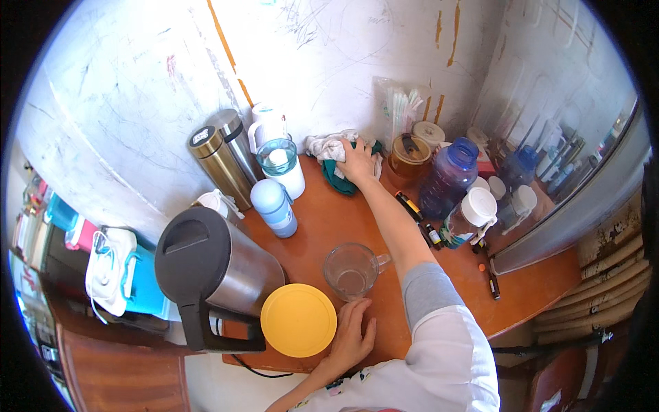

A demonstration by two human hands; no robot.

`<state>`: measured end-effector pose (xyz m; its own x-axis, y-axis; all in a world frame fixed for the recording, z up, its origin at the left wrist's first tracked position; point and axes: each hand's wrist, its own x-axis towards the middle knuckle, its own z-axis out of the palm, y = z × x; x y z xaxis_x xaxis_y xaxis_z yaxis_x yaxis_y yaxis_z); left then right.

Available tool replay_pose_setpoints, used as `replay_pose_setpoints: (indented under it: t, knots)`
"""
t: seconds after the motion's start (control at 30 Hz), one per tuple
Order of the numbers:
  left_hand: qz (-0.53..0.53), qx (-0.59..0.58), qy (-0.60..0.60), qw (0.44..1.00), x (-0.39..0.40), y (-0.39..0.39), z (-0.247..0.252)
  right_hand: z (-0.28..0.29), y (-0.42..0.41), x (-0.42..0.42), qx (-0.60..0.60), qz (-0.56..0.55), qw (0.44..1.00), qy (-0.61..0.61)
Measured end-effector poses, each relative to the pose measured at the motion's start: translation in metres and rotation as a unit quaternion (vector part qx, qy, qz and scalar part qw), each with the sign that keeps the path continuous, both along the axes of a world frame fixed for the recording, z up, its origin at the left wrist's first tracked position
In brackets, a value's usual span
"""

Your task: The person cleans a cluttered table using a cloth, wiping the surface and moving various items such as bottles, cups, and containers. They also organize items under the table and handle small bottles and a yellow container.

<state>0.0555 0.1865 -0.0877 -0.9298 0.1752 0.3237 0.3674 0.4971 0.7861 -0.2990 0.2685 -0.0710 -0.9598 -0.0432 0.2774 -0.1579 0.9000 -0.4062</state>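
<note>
My right hand (358,160) reaches to the back of the table and grasps a bundle of cloth, with a pale patterned cloth (325,147) and a dark green cloth (337,180) showing around the fingers. Near the front edge, my left hand (352,329) rests with bent fingers and the thumb apart, holding nothing that I can see. It lies right beside a round yellow lid (298,320); whether they touch is unclear. Just beyond its fingertips stands a clear glass mug (351,270), handle to the right. What the yellow lid covers is hidden.
Left stand a steel electric kettle (247,268), a light blue bottle (275,208), a gold flask (221,165) and a white-and-teal cup (285,175). Right are an amber jar (409,157), a purple-blue bottle (448,180), a white-lidded jar (479,206), small dark vials (434,234) and a mirror (561,154).
</note>
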Motion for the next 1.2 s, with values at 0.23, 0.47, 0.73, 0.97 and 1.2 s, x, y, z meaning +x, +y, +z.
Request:
replay_pose_setpoints:
  t: [0.23, 0.47, 0.73, 0.97, 1.2]
  knots:
    - [0.045, 0.009, 0.014, 0.999, -0.002, 0.004, -0.004, -0.016, 0.015, 0.059, -0.028, 0.068, 0.993, 0.092]
    - [0.067, 0.008, 0.067, 0.995, -0.005, 0.005, -0.009, -0.015, 0.083, 0.124, -0.585, -0.001, 0.762, -0.279]
    - [0.063, -0.006, 0.104, 0.993, -0.004, 0.007, -0.015, 0.037, 0.113, 0.205, 0.043, -0.067, 0.983, -0.168]
    - [0.051, 0.012, 0.093, 0.994, -0.001, 0.006, -0.014, 0.080, 0.113, 0.237, 0.003, 0.203, 0.975, 0.087]
    - [0.041, -0.021, 0.065, 0.997, -0.003, 0.008, -0.009, 0.015, 0.078, 0.193, 0.060, 0.200, 0.977, -0.041]
